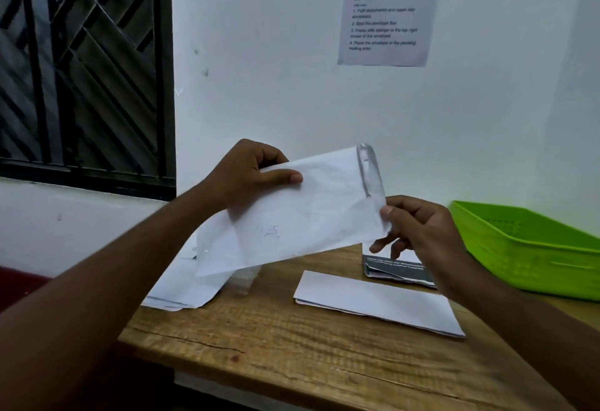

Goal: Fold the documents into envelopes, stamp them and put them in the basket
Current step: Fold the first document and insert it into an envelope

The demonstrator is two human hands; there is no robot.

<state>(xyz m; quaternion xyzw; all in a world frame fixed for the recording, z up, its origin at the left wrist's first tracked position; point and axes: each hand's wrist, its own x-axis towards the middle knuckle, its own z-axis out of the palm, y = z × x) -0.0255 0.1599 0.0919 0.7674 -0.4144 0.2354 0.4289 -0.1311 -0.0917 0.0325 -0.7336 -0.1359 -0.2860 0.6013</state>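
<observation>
In the head view, the left hand (250, 173) grips the upper left end of a long white paper envelope (298, 212) held in the air above the wooden table (276, 345), thumb on its front, while the right hand (418, 232) pinches its right end, just below the shiny strip of the flap. A folded white paper document (376, 303) lies flat on the table under the hands, a loose pile of white sheets (181, 284) lies at the left, and the green plastic basket (532, 248) stands at the right edge, apart from the envelope
</observation>
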